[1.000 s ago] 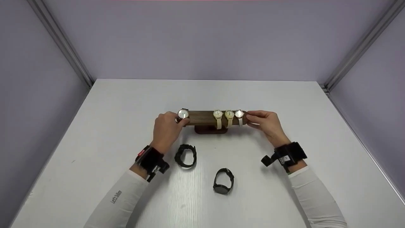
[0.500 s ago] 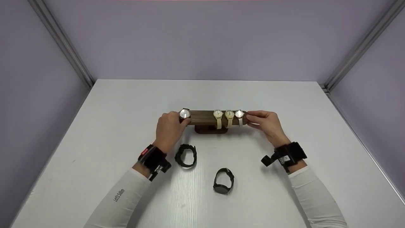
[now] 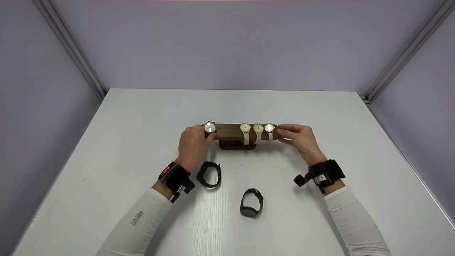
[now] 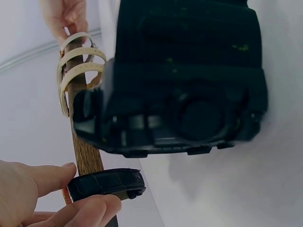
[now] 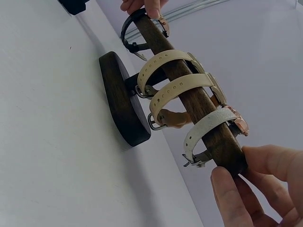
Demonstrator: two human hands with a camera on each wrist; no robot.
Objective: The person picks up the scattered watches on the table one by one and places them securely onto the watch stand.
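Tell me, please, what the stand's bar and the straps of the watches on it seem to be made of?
The bar looks like dark wood with a matt finish: grain lines run along it. The three pale straps seem leather or imitation leather, cream, with punched holes and metal buckles. The dark strap in the left hand's grip looks like black leather with an embossed, slightly shiny surface; real or synthetic, I cannot tell.

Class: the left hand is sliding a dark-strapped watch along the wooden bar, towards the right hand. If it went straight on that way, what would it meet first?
Probably the nearest cream-strapped watch; bare bar lies between it and the left hand.
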